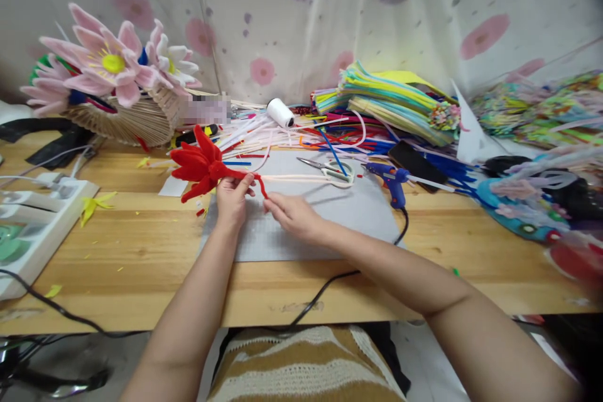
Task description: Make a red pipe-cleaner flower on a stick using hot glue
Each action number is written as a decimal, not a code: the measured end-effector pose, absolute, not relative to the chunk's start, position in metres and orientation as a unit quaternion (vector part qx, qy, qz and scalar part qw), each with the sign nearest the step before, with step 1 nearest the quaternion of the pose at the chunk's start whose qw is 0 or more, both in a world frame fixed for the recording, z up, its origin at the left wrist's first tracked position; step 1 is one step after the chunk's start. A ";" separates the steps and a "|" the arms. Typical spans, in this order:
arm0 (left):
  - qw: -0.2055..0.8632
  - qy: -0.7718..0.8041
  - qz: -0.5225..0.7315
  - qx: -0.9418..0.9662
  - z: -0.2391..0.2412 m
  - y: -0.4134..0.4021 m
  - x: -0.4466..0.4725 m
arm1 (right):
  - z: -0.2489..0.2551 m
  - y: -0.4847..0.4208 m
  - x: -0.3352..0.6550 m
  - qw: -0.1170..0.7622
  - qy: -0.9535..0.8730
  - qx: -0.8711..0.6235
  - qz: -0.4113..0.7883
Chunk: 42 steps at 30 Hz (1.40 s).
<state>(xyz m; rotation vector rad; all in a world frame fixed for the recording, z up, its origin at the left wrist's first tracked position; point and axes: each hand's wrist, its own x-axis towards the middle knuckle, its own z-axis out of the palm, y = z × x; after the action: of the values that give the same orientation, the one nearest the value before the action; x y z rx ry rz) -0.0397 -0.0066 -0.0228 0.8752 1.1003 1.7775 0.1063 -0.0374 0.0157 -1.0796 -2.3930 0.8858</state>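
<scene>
A red pipe-cleaner flower (200,163) lies sideways in the air above the grey mat (301,239), its petals pointing left. My left hand (234,196) is closed around its stem just below the bloom. The pale stem (301,179) runs on to the right, and red pipe cleaner covers its part near the petals. A loose red pipe cleaner end (262,186) bends down from the stem. My right hand (293,213) pinches that end between thumb and fingers. Scissors (330,169) with pale handles rest on the mat behind the stem.
A blue glue gun (390,181) lies at the mat's right edge, its cord trailing forward. Behind are a white thread spool (280,113) and bundled pipe cleaners (396,100). Pink flowers (110,63) stand back left, above a white power strip (51,226).
</scene>
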 end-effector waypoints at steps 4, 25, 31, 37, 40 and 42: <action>0.444 0.442 0.676 0.388 -0.021 -0.007 -0.046 | 0.054 0.007 0.126 0.203 -0.860 -0.413 0.222; 0.413 0.456 0.681 0.396 -0.024 -0.005 -0.051 | 0.034 0.023 0.114 0.241 -0.858 -0.405 0.202; 0.582 0.348 0.648 0.347 -0.014 -0.010 -0.050 | 0.023 0.070 0.127 0.133 -0.852 -0.274 0.425; 0.526 0.356 0.723 0.272 -0.017 -0.005 -0.048 | -0.007 0.007 0.103 0.120 -0.812 -0.284 0.496; 0.438 0.406 0.745 0.296 -0.021 -0.001 -0.052 | -0.001 -0.019 0.093 0.185 -0.811 -0.321 0.453; 0.406 0.430 0.739 0.323 -0.023 0.001 -0.056 | 0.013 -0.020 0.091 0.208 -0.821 -0.342 0.407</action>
<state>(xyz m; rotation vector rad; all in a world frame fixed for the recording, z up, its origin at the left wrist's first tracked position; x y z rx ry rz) -0.0560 0.0011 -0.0234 0.8155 1.0838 1.8635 0.0915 -0.0204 0.0127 -0.9505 -2.2850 1.1337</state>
